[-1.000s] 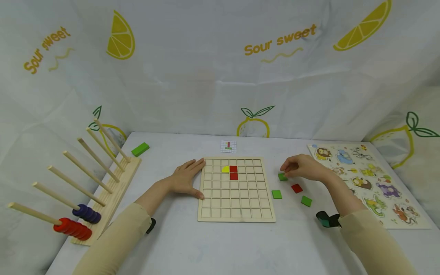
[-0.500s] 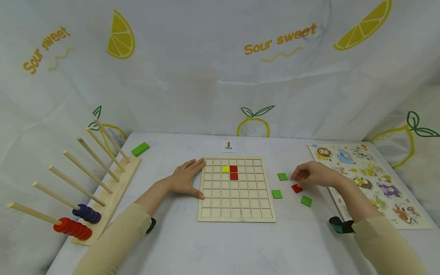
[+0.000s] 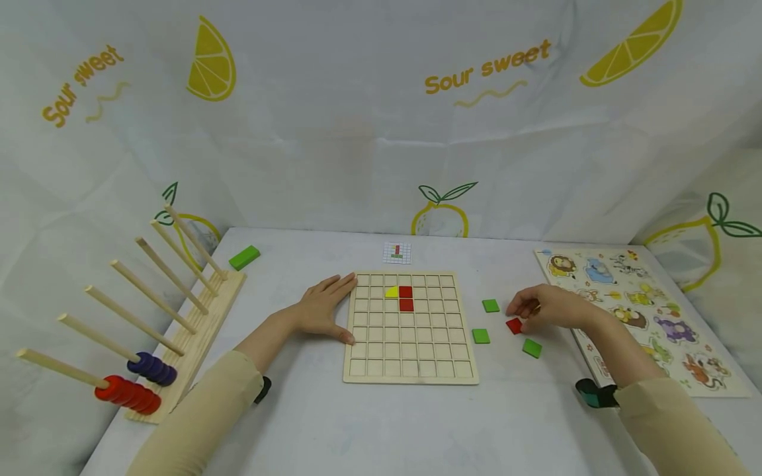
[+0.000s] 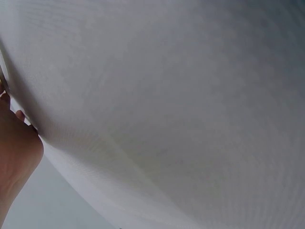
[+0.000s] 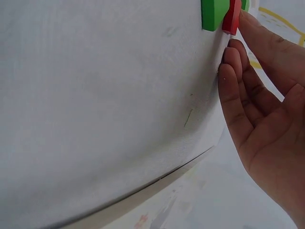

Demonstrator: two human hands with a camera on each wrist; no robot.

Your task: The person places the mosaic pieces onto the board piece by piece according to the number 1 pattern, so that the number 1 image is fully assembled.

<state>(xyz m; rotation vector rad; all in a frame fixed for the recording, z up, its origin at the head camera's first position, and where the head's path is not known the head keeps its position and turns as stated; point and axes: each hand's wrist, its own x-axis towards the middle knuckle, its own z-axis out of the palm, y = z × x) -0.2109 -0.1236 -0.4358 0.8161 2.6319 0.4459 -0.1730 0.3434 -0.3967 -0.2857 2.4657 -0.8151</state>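
My left hand (image 3: 323, 311) lies with fingers spread on the left edge of a wooden grid board (image 3: 372, 370). On the board sit a yellow quarter-round piece (image 3: 391, 292) and two red squares, one red square (image 3: 405, 291) directly above the other. Right of the board my right hand (image 3: 548, 306) is down at a loose red tile (image 3: 514, 325), with curled fingers and thumb about it. In the right wrist view the thumb (image 5: 267, 43) touches the red tile (image 5: 232, 18); the index fingertip's contact is hidden. Green tiles lie around it: a far one (image 3: 491, 305), a left one (image 3: 481, 336) and a near one (image 3: 532, 348).
A small pattern card (image 3: 397, 252) lies behind the board. At the left stands a peg abacus (image 3: 208, 330) with red and purple rings, a green block (image 3: 245, 257) beyond it. An animal puzzle board (image 3: 655, 324) lies under the right forearm.
My right hand has left the far green tile, which stays on the table, and moved right and nearer to the red tile. The left hand has stayed on the board.
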